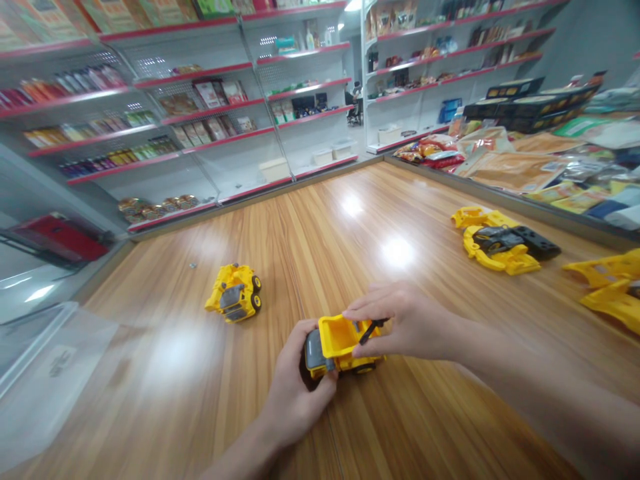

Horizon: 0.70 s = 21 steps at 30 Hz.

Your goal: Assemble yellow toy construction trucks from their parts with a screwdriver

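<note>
A wood-grain bench (320,227) fills most of the frame, glossy with light spots. Along the top stand shelves (235,163) of packaged goods with red edges; at upper right, packets (517,170) and black boxes (530,107) are heaped past the bench's rim. A clear bin (60,373) stands at lower left.

Just below centre is a yellow toy truck (340,339). The left hand (300,397) comes up from the bottom edge and grips its grey cab end, thumb on the near side. The right hand (405,320) reaches in from lower right, thumb and fingers curved about the truck's bed around a dark piece (369,332); blur leaves it unclear whether they pinch it.

A second truck (233,293) sits left of centre; yellow parts (500,243) lie at right.
</note>
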Motion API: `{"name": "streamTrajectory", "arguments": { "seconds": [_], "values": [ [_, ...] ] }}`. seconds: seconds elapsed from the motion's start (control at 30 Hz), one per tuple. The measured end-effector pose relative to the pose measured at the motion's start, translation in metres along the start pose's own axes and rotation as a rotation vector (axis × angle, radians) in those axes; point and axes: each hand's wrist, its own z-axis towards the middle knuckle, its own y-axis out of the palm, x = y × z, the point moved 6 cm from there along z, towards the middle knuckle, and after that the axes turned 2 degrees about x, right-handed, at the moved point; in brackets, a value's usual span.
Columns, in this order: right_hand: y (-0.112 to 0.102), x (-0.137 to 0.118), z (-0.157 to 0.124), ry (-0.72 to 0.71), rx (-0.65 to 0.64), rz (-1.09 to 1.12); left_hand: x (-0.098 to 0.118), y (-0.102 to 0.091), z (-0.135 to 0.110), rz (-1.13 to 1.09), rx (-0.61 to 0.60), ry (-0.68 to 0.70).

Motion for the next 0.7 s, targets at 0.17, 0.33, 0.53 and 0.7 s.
{"name": "streamTrajectory", "arguments": {
  "seconds": [0.17, 0.33, 0.53, 0.7],
  "values": [
    [0.004, 0.004, 0.001, -0.056, 0.066, 0.032, -0.001, -0.002, 0.0, 0.02, 0.037, -0.009],
    [0.0, 0.021, -0.001, 0.184, 0.182, 0.159, -0.004, -0.001, -0.001, 0.023, 0.024, -0.018],
    [0.0, 0.028, -0.003, 0.296, 0.176, 0.246, -0.005, -0.001, -0.001, 0.037, 0.01, 0.006],
    [-0.005, 0.016, -0.002, 0.136, 0.176, 0.177, -0.003, 0.0, 0.0, 0.027, -0.033, -0.014]
  ]
}}
